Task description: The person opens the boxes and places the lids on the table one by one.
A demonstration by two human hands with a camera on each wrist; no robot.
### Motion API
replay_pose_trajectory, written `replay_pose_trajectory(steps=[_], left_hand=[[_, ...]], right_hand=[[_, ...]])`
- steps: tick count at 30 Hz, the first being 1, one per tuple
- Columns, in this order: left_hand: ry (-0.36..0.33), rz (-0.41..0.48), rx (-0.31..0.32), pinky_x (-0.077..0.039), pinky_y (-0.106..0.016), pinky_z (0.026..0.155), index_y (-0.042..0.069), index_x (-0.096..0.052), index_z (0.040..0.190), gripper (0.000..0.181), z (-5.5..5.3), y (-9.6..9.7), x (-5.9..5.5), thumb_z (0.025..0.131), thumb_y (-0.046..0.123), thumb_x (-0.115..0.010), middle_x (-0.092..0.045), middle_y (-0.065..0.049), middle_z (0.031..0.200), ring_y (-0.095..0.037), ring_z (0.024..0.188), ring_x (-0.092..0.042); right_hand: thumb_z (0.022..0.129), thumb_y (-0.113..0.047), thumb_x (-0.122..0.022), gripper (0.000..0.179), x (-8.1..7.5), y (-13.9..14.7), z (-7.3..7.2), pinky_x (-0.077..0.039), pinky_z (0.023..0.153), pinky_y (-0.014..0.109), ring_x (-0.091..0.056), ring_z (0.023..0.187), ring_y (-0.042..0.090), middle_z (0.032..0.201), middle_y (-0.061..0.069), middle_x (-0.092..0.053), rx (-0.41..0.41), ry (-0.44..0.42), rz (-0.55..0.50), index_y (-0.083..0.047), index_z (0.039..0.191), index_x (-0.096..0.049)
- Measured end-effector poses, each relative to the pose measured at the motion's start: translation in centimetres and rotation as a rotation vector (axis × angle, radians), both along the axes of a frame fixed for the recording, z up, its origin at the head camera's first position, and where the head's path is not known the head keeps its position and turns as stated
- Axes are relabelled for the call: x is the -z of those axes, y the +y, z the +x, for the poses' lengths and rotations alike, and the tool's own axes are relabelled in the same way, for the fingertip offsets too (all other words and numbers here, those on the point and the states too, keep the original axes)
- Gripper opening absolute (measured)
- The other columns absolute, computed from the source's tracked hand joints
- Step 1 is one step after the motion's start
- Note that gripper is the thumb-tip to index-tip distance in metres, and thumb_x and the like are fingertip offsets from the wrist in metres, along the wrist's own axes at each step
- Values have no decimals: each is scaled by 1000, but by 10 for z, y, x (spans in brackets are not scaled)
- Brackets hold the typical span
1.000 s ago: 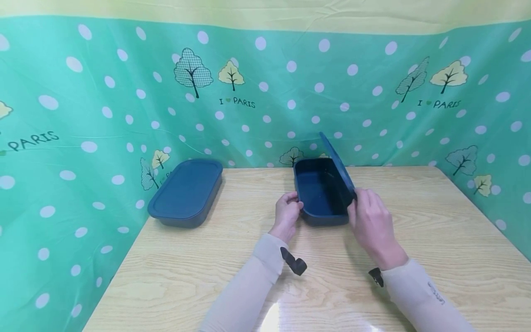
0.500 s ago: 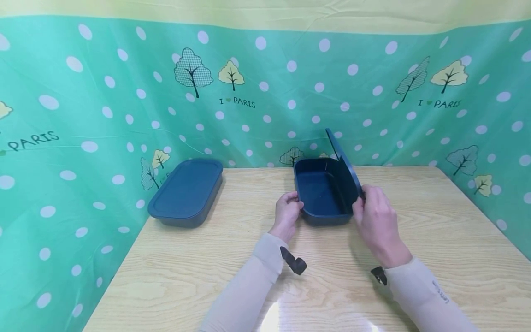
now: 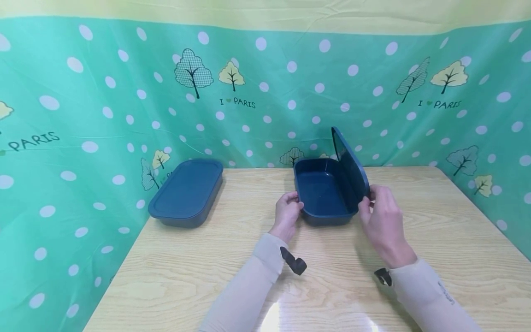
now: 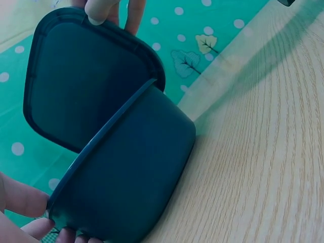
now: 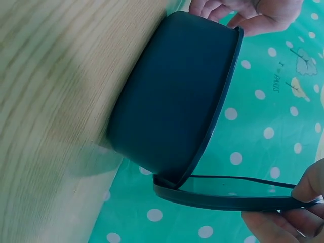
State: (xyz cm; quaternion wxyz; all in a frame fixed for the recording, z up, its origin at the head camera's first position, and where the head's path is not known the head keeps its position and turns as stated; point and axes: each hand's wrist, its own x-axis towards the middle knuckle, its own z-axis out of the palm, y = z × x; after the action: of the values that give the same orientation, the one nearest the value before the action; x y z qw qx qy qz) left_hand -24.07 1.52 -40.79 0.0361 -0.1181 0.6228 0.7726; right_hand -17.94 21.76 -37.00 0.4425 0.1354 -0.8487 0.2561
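A dark blue rectangular food container (image 3: 325,196) with rounded corners stands on the table, and nothing shows inside it. My left hand (image 3: 287,216) grips its near left corner, thumb at the rim and fingers along the outer wall. The matching lid (image 3: 351,168) stands steeply tilted over the right rim, its lower edge at that rim and its underside facing left. Between thumb and fingers, my right hand (image 3: 385,223) pinches the lid's near edge; the right wrist view shows the thumb (image 5: 310,183) on the lid's inner side.
A second dark blue container (image 3: 186,189) with its lid on lies at the table's left edge. Behind the wooden table (image 3: 174,276) hangs a green dotted curtain (image 3: 265,92), close to the back edge.
My right hand has moved rightward and swung the lid further open, so more of its underside and the container's inside shows. My left hand and the container have kept their place.
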Motion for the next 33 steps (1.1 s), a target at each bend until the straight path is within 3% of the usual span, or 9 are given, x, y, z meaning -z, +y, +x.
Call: replay_pose_trajectory(steps=[6, 10, 13, 20, 28, 33], left_hand=[[3, -3, 2, -48, -41, 91, 2, -60, 121, 41, -1, 0, 0, 82, -7, -58, -64, -10, 109, -20, 96, -60], [-1, -13, 0, -48, -39, 91, 3, -60, 122, 41, 0, -1, -1, 82, -7, -58, -64, -9, 110, -20, 98, -60], [-1, -19, -4, -49, -38, 90, 3, -60, 121, 41, -1, 0, 0, 81, -6, -59, -64, -9, 110, -20, 99, -60], [7, -20, -11, -49, -41, 91, 3, -61, 120, 41, -2, 0, 2, 80, -7, -59, -64, -10, 109, -21, 98, -60], [7, -16, -5, -49, -41, 90, 3, -61, 119, 40, -2, 0, 1, 80, -8, -59, -64, -10, 109, -21, 97, -60], [1, -13, -6, -49, -41, 91, 3, -61, 120, 41, -2, 0, 1, 80, -8, -59, -64, -10, 108, -20, 97, -60]], right_hand=[[83, 8, -54, 19, 1, 3, -2, -56, 66, 38, -60, 79, 33, 90, 24, -55, -11, -23, -74, 12, 101, -52], [83, 7, -53, 19, 1, 6, -3, -49, 71, 10, -60, 81, 32, 92, 23, -55, -7, -35, -134, 11, 102, -53], [83, 7, -53, 19, 1, 8, -2, -39, 74, -2, -59, 82, 32, 93, 23, -55, -2, -43, -163, 10, 102, -53], [84, 7, -53, 21, 0, 11, -2, -38, 72, -2, -59, 82, 31, 94, 24, -56, 6, -70, -219, 11, 104, -53], [83, 8, -53, 21, 1, 17, -3, -42, 64, 0, -51, 77, -9, 89, 21, -58, 23, -92, -351, 11, 104, -54], [82, 8, -53, 22, 2, 21, -3, -43, 62, 1, -53, 79, -10, 88, 21, -60, 33, -85, -405, 11, 104, -53]])
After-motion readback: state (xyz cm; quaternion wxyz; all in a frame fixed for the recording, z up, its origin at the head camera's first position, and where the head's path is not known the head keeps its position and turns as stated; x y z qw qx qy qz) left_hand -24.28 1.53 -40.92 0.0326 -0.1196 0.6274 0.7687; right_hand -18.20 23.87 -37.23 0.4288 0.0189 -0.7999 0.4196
